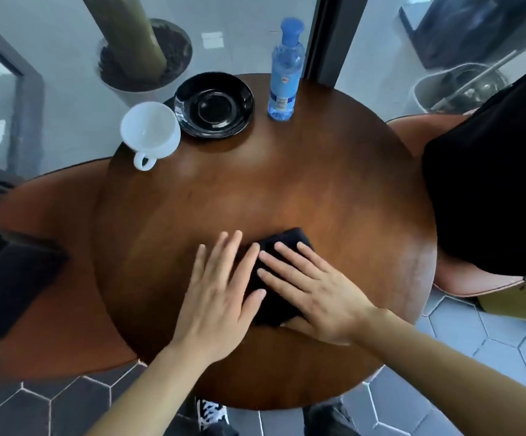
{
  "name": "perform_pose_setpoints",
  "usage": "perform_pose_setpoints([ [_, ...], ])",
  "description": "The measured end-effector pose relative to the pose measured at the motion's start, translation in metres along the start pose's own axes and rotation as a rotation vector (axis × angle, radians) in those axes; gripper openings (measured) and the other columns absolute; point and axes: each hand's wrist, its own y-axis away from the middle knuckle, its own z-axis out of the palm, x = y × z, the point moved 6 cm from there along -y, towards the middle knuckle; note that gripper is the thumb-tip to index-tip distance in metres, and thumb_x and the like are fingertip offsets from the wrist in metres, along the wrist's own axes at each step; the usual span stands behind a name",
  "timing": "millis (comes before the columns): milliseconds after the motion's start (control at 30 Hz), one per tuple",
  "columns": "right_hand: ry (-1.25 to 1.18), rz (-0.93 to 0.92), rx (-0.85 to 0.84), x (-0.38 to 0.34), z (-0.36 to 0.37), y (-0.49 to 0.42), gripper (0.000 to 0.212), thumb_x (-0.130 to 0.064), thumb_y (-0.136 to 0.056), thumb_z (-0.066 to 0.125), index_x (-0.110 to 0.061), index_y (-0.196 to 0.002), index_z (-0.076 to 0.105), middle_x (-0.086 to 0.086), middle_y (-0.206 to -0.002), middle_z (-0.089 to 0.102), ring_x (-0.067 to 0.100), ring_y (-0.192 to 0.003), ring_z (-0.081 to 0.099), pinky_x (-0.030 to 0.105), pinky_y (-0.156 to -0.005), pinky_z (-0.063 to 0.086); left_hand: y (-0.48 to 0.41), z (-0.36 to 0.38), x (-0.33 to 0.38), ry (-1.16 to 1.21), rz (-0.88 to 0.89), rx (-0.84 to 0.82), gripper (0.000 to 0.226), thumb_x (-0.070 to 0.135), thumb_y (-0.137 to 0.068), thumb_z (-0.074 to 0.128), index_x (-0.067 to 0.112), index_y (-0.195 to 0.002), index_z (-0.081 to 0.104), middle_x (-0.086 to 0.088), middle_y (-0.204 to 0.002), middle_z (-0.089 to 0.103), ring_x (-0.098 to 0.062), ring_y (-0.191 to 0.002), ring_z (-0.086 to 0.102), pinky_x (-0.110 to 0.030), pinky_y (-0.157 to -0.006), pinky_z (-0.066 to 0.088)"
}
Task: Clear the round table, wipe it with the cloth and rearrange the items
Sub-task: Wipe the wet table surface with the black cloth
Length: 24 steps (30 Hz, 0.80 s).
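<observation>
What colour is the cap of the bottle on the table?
Blue; the cap of the bottle shows best in the head view.

The middle of the frame is filled by a round brown wooden tabletop [302,190]. Grey hexagonal floor tiles [507,350] with pale joints are seen along the bottom edge. An orange-brown chair [60,202] is set at mid-left; a second chair [475,280] at mid-right is draped with black fabric [491,184]. At the upper left a white planter [115,86] holding a thick trunk [129,26] is set on pale glossy flooring [239,39].
</observation>
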Motion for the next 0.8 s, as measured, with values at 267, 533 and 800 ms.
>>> perform_pose_setpoints([
  [267, -0.391, 0.235, 0.120, 0.007, -0.015, 0.025, 0.071, -0.043, -0.098, 0.053, -0.007, -0.155, 0.031, 0.006, -0.167, 0.018, 0.020, -0.156, 0.004, 0.042, -0.125, 0.020, -0.018, 0.026, 0.040, -0.119, 0.056, -0.109, 0.068, 0.042, -0.101, 0.038, 0.009, -0.158, 0.023, -0.011, -0.170, 0.006, -0.026, -0.157, 0.004, -0.049, -0.122, 0.019],
  [533, -0.204, 0.193, 0.072, 0.036, 0.000, 0.025, 0.056, -0.033, -0.110, 0.032, -0.009, -0.159, 0.018, 0.007, -0.169, 0.008, 0.022, -0.156, -0.002, 0.042, -0.124, 0.020, -0.043, 0.031, 0.047, -0.244, 0.082, -0.179, 0.079, 0.053, -0.100, 0.033, 0.004, -0.159, 0.013, -0.020, -0.168, 0.002, -0.031, -0.157, 0.003, -0.050, -0.122, 0.017],
  [800, -0.180, 0.253, 0.117, 0.105, -0.006, 0.037, 0.054, -0.028, -0.109, 0.034, -0.011, -0.158, 0.021, 0.005, -0.168, 0.010, 0.019, -0.156, 0.001, 0.041, -0.125, 0.018, -0.110, 0.035, 0.079, -0.217, 0.134, -0.161, 0.078, 0.053, -0.101, 0.030, 0.007, -0.160, 0.007, -0.019, -0.168, 0.000, -0.031, -0.157, 0.000, -0.051, -0.125, 0.021],
])
